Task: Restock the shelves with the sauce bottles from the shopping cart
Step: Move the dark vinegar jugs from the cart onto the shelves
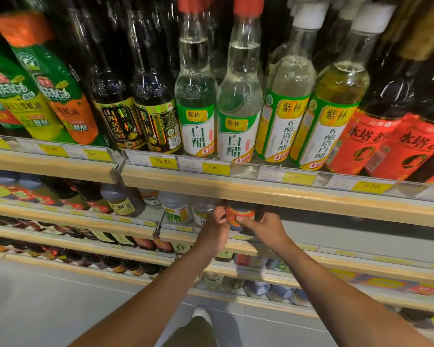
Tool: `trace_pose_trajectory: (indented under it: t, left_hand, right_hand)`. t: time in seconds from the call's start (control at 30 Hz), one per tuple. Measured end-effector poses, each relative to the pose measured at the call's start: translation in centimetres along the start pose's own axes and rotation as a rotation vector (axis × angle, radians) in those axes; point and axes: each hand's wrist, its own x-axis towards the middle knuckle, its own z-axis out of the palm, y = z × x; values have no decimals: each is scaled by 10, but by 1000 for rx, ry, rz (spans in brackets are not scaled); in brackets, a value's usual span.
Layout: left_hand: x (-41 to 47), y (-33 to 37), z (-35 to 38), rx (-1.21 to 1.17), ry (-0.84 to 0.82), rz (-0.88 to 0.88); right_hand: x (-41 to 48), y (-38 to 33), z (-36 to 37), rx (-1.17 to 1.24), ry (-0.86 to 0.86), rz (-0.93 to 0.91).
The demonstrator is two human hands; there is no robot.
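A dark sauce bottle with an orange-red label (239, 213) stands on the second shelf (336, 236), its top hidden behind the upper shelf's wooden edge. My left hand (214, 227) grips its left side. On its right side, my right hand (262, 225) is wrapped around it with the thumb across the label. Both arms reach in from below. The shopping cart is out of view.
The upper shelf (286, 194) carries dark vinegar bottles (125, 96), clear white-vinegar bottles (238, 103) and red-labelled bottles (376, 121) above yellow price tags. Small clear bottles (177, 209) stand just left of my hands. To the right the second shelf shows bare grey. Lower shelves hold more bottles; my shoe (202, 315) is on the floor.
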Motion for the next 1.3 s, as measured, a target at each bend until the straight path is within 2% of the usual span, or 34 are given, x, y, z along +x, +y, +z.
trace_pose_trajectory:
  t: [0.13, 0.27, 0.6, 0.7, 0.83, 0.97, 1.3]
  left_hand:
    - [4, -12, -1, 119, -5, 11]
    - [8, -41, -6, 182, -39, 25]
    - [-25, -9, -16, 266, -5, 10]
    - [-33, -6, -18, 261, 12, 36]
    - [-50, -7, -19, 292, 26, 81]
    - [-73, -17, -17, 313, 34, 139]
    - [-128, -51, -24, 298, 113, 31]
  right_hand:
    - [-1, 6, 10, -5, 56, -50]
    - [-3, 9, 14, 11, 30, -75]
    - [-12, 2, 0, -51, -23, -145]
    - [-24, 4, -12, -36, 2, -178]
    - [-48, 11, -29, -148, 24, -108]
    - [-80, 14, -46, -113, 1, -175]
    - [-137, 20, -23, -60, -69, -237]
